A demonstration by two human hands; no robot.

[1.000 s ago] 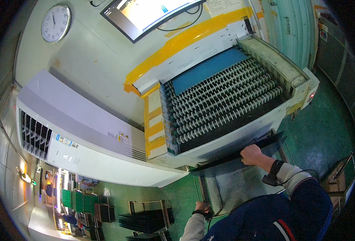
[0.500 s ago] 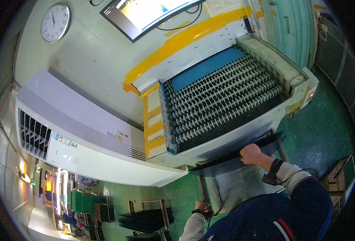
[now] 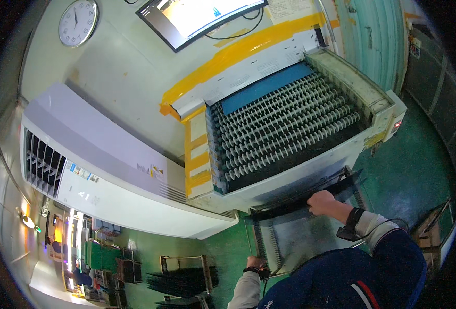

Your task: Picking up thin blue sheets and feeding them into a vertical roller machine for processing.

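A thin dark panel (image 3: 285,209) stands on edge across the far part of a slotted rack (image 3: 275,247), just in front of the roller machine. My right hand (image 3: 321,203) is closed on the panel's upper edge, right of its middle. Closer to me, my left hand (image 3: 255,263) is closed at the near left corner of the rack, by its toothed side strip; its fingertips are partly hidden. Between the strips, a grey flat surface (image 3: 308,239) shows. Dark bands and a cable are on my wrists.
Beyond the rack stands a roller conveyor machine (image 3: 289,123) with yellow tape. A white air conditioner (image 3: 114,170) lines the left. Racks of dark panels (image 3: 179,282) stand on the green floor at lower left. A wooden frame (image 3: 431,237) is at right. A screen (image 3: 197,18) hangs above.
The panel has shifted slightly, and its right end sits a little farther left. My right hand has stayed on its edge. My left hand remains at the rack corner.
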